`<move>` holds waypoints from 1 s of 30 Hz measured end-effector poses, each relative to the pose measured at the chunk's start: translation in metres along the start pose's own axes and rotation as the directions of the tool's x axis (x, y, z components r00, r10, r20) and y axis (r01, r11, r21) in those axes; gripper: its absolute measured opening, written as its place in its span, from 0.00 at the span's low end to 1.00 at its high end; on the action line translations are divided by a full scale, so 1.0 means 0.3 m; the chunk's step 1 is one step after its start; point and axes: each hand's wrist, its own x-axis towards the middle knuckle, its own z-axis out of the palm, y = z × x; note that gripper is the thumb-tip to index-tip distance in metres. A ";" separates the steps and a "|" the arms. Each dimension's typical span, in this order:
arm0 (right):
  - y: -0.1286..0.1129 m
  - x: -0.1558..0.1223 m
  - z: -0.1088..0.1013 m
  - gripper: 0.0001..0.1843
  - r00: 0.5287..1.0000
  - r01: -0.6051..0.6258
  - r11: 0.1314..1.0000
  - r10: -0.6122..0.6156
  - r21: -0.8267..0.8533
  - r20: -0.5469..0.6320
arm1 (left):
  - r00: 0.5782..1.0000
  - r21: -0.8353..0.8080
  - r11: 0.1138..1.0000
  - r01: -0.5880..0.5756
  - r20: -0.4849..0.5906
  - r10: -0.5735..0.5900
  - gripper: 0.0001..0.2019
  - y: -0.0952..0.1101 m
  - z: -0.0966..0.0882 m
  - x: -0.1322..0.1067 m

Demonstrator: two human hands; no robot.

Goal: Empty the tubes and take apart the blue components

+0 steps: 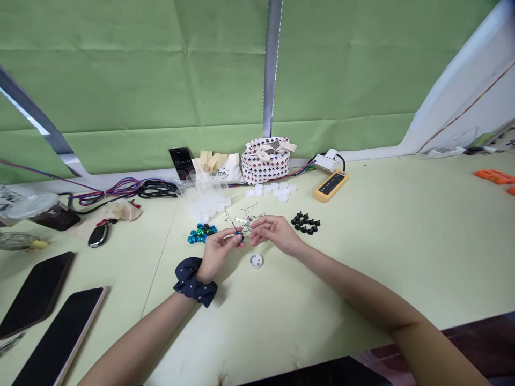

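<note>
My left hand point(218, 251), with a dark dotted scrunchie point(195, 281) at the wrist, pinches a small shiny blue piece point(238, 234). Close by on the right, the thumb and fingers of my right hand point(278, 234) are pressed together; whatever is between them is too small to make out. Thin metal pieces point(246, 219) lie just beyond my fingertips, partly covered by them. A small round white dish point(256, 261) with tiny bits in it sits below my hands. Blue and green shiny pieces point(201, 234) are heaped left of my hands, and small black pieces point(306, 223) lie to the right.
Clear plastic tubes point(205, 187) and white caps point(277, 190) stand and lie farther back. Behind them are a phone point(181, 161), a patterned pouch point(265, 163) and a yellow power strip point(330, 186). Cables point(115, 190), a car key point(98, 235) and more phones point(60, 338) occupy the left.
</note>
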 end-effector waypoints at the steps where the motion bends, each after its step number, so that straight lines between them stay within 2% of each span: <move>1: -0.002 -0.002 0.002 0.16 1.000 0.022 0.999 -0.022 -0.038 -0.008 | 1.000 0.005 1.000 0.004 0.010 -0.004 0.13 0.001 0.001 -0.003; 4: -0.008 -0.006 0.008 0.16 0.993 0.096 0.985 -0.106 -0.146 -0.061 | 0.999 0.005 1.000 0.021 0.046 -0.022 0.13 0.006 0.011 -0.013; 6: -0.011 -0.006 0.011 0.15 0.987 0.107 0.982 -0.123 -0.153 -0.100 | 0.998 -0.012 1.000 0.020 0.059 -0.019 0.13 0.009 0.018 -0.018; 12: -0.003 0.007 0.005 0.19 0.998 -0.029 0.998 0.032 0.063 -0.050 | 0.999 -0.020 1.000 -0.014 0.042 0.015 0.12 0.007 0.015 -0.014; 14: 0.005 0.010 0.001 0.20 0.998 -0.050 0.996 0.053 0.080 -0.030 | 1.000 -0.006 1.000 -0.023 0.021 0.023 0.12 0.004 0.010 -0.009; 17: 0.014 0.006 -0.004 0.19 0.999 -0.003 0.999 0.002 -0.051 -0.032 | 1.000 -0.002 1.000 -0.029 0.005 0.029 0.13 0.003 0.005 -0.005; 20: 0.018 -0.004 -0.002 0.17 0.991 0.069 0.967 -0.095 -0.245 -0.097 | 1.000 -0.009 1.000 -0.029 0.011 0.029 0.13 0.005 0.005 -0.006; 22: 0.019 -0.009 0.002 0.15 0.987 0.065 0.959 -0.102 -0.277 -0.123 | 0.999 -0.006 0.999 -0.039 0.012 0.039 0.13 0.006 0.006 -0.009; 27: 0.010 -0.007 0.008 0.17 1.000 -0.006 0.997 0.004 -0.071 -0.023 | 0.998 0.033 0.998 -0.058 -0.018 0.059 0.13 0.003 0.003 -0.010; 30: 0.001 -0.006 0.008 0.19 0.999 -0.026 0.999 0.026 0.021 0.023 | 0.998 0.036 0.997 -0.062 -0.026 0.063 0.13 0.000 -0.001 -0.005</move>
